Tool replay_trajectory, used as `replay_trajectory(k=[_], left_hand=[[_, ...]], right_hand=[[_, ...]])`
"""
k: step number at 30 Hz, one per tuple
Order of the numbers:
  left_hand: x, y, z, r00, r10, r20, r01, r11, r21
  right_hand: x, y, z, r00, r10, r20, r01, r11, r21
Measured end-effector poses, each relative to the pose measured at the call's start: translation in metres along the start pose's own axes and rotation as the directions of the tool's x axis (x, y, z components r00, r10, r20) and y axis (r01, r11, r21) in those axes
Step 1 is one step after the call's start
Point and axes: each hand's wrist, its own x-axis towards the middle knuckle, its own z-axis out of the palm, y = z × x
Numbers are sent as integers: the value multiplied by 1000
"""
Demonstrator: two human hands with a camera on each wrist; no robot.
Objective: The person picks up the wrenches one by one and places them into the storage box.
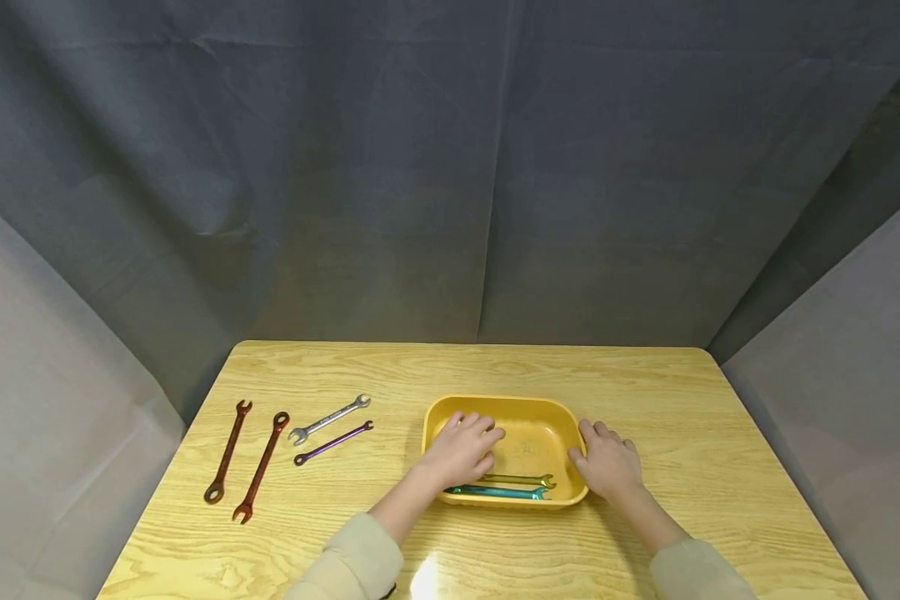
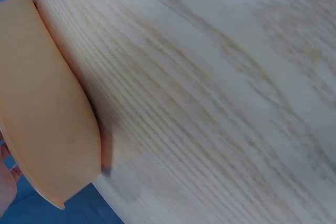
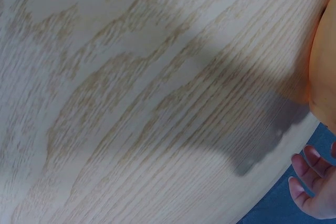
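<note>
On wooden table (image 1: 667,392), left hand (image 1: 461,450) and right hand (image 1: 607,462) grip relaxed, flanking yellow tray (image 1: 495,406).

A light wooden table (image 1: 645,400) carries a yellow tray (image 1: 495,406) near its front middle. Well left of the tray lie four wrenches: two reddish-brown (image 1: 227,452) (image 1: 261,467), one silver (image 1: 328,418), one purple (image 1: 333,442).

Yellow-orange plastic tray (image 1: 502,406). Inside it: teal wrench (image 1: 498,492), gold-green wrench (image 1: 521,479). Desk (image 1: 667,400): light wood, wavy darker grain pattern. On the desk: two reddish-brown wrenches (image 1: 227,451) (image 1: 261,467), one silver wrench (image 1: 328,418), one purple wrench (image 1: 333,442). Backdrop curtain (image 1: 450,167): plain dark grey. Sleeves (image 1: 348,562): beige.
</note>
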Motion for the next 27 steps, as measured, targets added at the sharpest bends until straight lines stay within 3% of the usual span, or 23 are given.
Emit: replay_trajectory(k=[10,15,27], left_hand=[[-11,-11,-4,996,-80,-27,79,997,-9],[-17,-18,-3,989,-120,-88,120,993,-8],[-36,-38,3,944,-211,-252,207,977,-42]], right_hand=[[0,1,0,1000,2,-5,-2,1000,-8],[0,0,0,1000,-4,-13,4,1000,-9],[0,0,-2,1000,-6,-10,5,1000,-11]])
